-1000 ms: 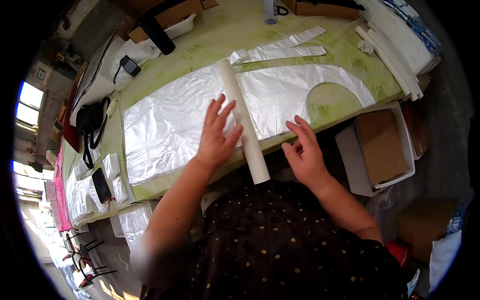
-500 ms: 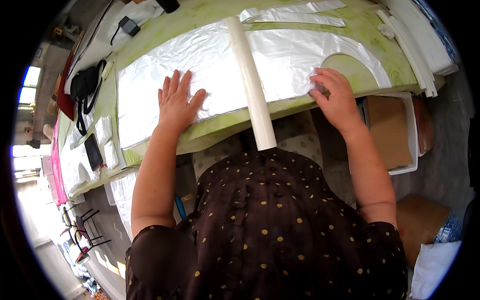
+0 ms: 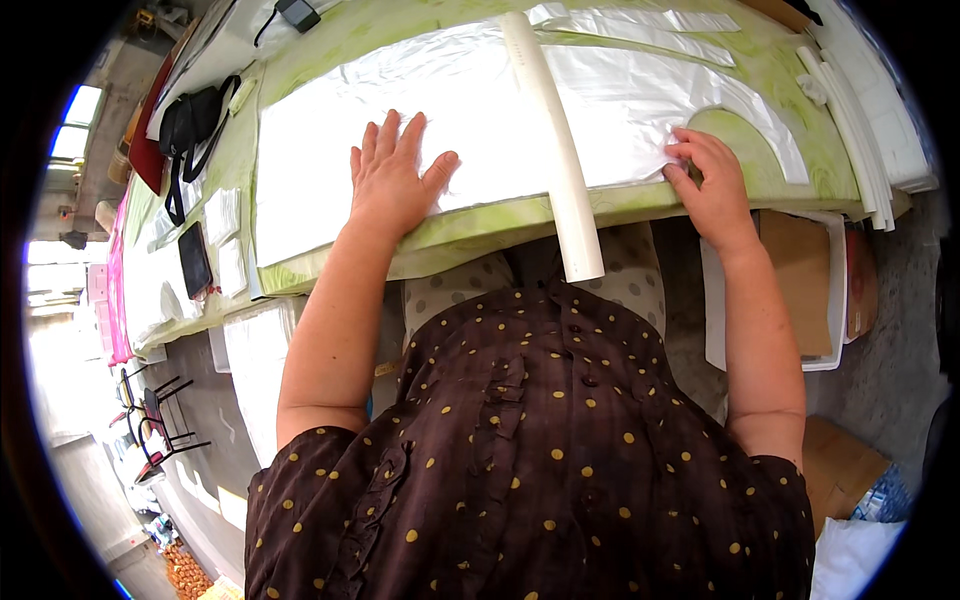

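A white plastic bag (image 3: pixel 330 150) lies flat across the green-patterned table, with a curved cut-out and a narrow strap at its right end. My left hand (image 3: pixel 398 185) rests palm down on it, fingers spread. At its near edge beside the cut-out, my right hand (image 3: pixel 712 188) has its fingers curled and the thumb set against the film, pinching it. Between my hands a long cream-coloured tube (image 3: pixel 558 150) lies across the bag, its near end jutting over the table edge towards me.
Beyond the bag lie white plastic strips (image 3: pixel 640 42). To the left are a black bag (image 3: pixel 192 125), a dark phone (image 3: pixel 195 258) and small white packets (image 3: pixel 228 240). White rods (image 3: pixel 850 135) line the right side. Below stands a white bin (image 3: pixel 835 300) with cardboard.
The whole view has shifted, so the table, bag and tube appear farther right and higher. Both hands keep about the same places on the bag.
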`<state>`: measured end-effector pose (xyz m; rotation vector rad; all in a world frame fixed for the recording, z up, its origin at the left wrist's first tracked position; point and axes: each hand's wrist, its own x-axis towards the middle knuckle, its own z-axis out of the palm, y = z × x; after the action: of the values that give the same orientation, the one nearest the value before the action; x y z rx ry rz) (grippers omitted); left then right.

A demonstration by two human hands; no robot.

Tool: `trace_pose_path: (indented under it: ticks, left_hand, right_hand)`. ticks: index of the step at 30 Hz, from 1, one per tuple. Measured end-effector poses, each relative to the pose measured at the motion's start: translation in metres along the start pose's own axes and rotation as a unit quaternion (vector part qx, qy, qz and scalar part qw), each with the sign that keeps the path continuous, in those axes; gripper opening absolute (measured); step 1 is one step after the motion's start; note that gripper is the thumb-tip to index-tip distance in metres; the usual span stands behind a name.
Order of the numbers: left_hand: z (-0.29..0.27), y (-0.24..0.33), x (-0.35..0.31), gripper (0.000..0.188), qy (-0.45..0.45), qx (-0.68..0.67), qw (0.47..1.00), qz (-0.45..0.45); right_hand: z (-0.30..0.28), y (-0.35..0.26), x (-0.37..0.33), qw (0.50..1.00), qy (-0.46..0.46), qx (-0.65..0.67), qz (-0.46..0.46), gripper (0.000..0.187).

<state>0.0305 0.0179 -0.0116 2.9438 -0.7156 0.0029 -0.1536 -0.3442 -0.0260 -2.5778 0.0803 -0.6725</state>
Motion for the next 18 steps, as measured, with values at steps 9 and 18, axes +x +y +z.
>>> trace_pose_path:
  ticks: [9, 18]
  left_hand:
    - [-0.001, 0.004, -0.004, 0.079, 0.012, -0.009, 1.000, -0.004]
    - [-0.002, 0.002, -0.010, 0.078, 0.029, -0.051, 0.998, -0.017]
  right_hand:
    - [0.006, -0.001, -0.007, 0.999, 0.035, -0.027, -0.016, 0.021]
    - [0.013, 0.000, -0.005, 0.997, 0.049, -0.060, -0.023, 0.018]
